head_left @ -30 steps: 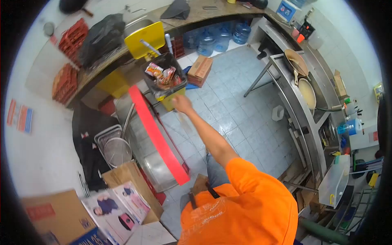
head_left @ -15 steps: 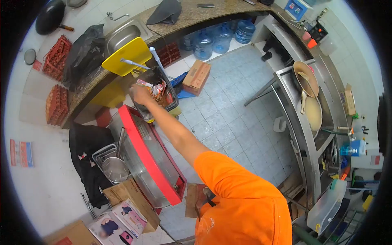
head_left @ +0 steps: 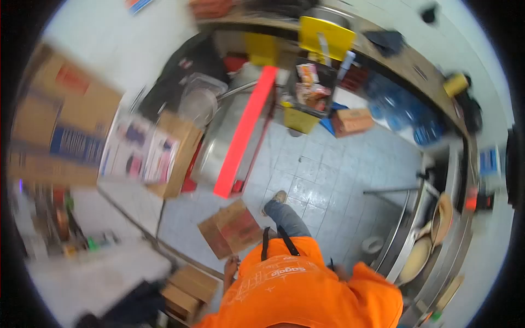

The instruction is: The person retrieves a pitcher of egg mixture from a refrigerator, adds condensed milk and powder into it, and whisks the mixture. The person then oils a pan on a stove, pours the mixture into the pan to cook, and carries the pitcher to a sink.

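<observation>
My left hand (head_left: 232,266) is low beside my orange shirt, its fingers closed at the near edge of a brown cardboard box (head_left: 236,224) with reddish patches. Motion smears my right hand (head_left: 342,272), which is close to my other side; its fingers do not show clearly. A small dark shape beside it is too blurred to name. Ahead stands a black-lined bin (head_left: 331,82) full of wrappers and other rubbish, apart from both hands. A yellow lid or board (head_left: 333,35) rises behind it.
A glass case with a red frame (head_left: 246,131) stands ahead to the left. A small carton (head_left: 353,121) and blue water bottles (head_left: 426,131) are beyond the bin. Steel counters with pans (head_left: 415,259) line the right. Large cartons (head_left: 60,109) stack at left.
My right hand has drawn back from over the bin to my side. The view has swung left, and the cardboard box at my left hand now shows more fully.
</observation>
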A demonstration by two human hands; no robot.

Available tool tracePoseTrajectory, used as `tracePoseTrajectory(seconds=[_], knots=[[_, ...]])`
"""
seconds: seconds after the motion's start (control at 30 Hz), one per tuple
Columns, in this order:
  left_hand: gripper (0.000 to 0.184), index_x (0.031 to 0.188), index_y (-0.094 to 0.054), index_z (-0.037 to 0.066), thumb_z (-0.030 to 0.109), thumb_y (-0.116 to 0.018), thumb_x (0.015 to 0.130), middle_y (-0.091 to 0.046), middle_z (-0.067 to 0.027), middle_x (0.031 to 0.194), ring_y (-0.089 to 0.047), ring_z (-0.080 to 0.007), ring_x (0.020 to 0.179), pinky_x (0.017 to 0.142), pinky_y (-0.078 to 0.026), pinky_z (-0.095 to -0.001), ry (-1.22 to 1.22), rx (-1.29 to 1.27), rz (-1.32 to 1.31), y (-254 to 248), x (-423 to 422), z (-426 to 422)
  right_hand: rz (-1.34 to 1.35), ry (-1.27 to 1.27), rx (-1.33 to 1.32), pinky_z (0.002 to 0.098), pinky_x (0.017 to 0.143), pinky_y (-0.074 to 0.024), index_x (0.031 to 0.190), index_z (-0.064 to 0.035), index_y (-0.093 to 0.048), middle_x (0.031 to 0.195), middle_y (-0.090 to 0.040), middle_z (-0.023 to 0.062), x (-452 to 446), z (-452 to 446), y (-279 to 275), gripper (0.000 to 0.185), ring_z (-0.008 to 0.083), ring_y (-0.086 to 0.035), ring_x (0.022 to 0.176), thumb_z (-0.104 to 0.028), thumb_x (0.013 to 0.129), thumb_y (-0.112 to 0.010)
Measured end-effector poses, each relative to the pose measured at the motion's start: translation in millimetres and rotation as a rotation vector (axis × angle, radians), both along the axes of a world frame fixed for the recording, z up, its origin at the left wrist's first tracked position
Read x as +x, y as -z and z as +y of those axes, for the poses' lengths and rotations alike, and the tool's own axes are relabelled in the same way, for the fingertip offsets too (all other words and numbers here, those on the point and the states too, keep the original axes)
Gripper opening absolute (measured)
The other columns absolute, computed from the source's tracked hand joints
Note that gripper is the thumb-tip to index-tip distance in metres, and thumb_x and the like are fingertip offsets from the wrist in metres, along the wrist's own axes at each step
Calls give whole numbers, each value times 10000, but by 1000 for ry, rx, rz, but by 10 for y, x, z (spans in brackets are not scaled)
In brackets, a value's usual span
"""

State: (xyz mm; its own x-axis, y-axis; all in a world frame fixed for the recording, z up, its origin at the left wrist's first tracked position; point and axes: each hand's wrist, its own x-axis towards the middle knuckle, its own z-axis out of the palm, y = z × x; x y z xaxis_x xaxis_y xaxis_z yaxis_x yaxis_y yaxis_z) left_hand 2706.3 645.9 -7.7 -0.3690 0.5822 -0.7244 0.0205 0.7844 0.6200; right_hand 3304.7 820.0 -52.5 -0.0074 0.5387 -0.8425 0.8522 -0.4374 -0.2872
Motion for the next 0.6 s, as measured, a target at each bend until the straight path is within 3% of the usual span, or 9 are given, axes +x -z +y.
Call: tracePoseTrajectory(seconds=[0.03,0.17,0.27,0.33,0.47,0.5,0.53,0.57,0.6], knots=[[357,1084,-666,57,321,-443,992,-682,-137,939,-666,-246,819,742,-529,-351,34,-37,36,-313,204,73,19,73,-47,417,814,-484,1303,-85,-550,1165,-633,175,187,-264,-104,412,326,-617,972,-232,923,-488],[259,1037,-687,60,157,-467,942,-694,-101,901,-665,-186,798,693,-545,-315,116,126,87,150,313,-680,86,193,-182,409,716,-492,1260,-77,-570,1083,-660,171,595,-865,-396,381,305,-632,869,-242,925,-495],[214,1030,-688,73,100,-507,918,-677,-73,785,-654,-157,729,657,-536,-312,-258,195,33,-407,543,-1022,159,37,-225,404,643,-497,1228,-70,-585,1021,-681,169,531,-734,-349,361,290,-644,792,-250,927,-500],[207,1029,-690,87,91,-519,913,-664,-60,731,-646,-150,666,629,-530,-312,-497,253,-10,-495,810,-1401,192,-153,-216,400,594,-501,1207,-66,-595,979,-694,167,439,-271,-164,350,279,-651,741,-255,928,-503],[194,1039,-691,112,166,-543,927,-671,-87,730,-637,-171,560,585,-522,-330,-895,136,251,-789,1865,-2218,318,-349,-149,392,497,-508,1164,-57,-615,897,-722,164,-188,1420,181,331,258,-666,638,-265,930,-510],[207,1043,-691,114,192,-535,933,-677,-97,742,-648,-188,569,598,-528,-342,-946,15,251,-835,2230,-2419,469,-192,-243,361,443,-491,1179,-27,-619,818,-723,158,-556,1827,-40,372,212,-660,580,-81,812,-595],[221,1046,-690,116,219,-527,939,-683,-107,753,-658,-204,578,612,-535,-354,-981,-105,249,-899,2541,-2559,465,-293,-269,317,471,-491,1211,-9,-586,801,-723,153,-919,2331,2,436,196,-657,591,-43,777,-592],[238,1050,-690,118,245,-519,945,-690,-116,765,-669,-221,587,625,-541,-366,-1000,-224,243,-944,2847,-2715,444,-540,70,278,500,-489,1206,-1,-574,794,-724,145,-1317,2504,-24,442,191,-655,605,-5,767,-522],[261,1061,-684,117,266,-502,947,-693,-130,782,-676,-251,607,634,-546,-377,-859,-250,439,-649,3280,-2981,920,-623,179,276,435,-449,1227,-40,-535,826,-725,147,-1564,2711,22,619,172,-634,569,-499,837,-679]])
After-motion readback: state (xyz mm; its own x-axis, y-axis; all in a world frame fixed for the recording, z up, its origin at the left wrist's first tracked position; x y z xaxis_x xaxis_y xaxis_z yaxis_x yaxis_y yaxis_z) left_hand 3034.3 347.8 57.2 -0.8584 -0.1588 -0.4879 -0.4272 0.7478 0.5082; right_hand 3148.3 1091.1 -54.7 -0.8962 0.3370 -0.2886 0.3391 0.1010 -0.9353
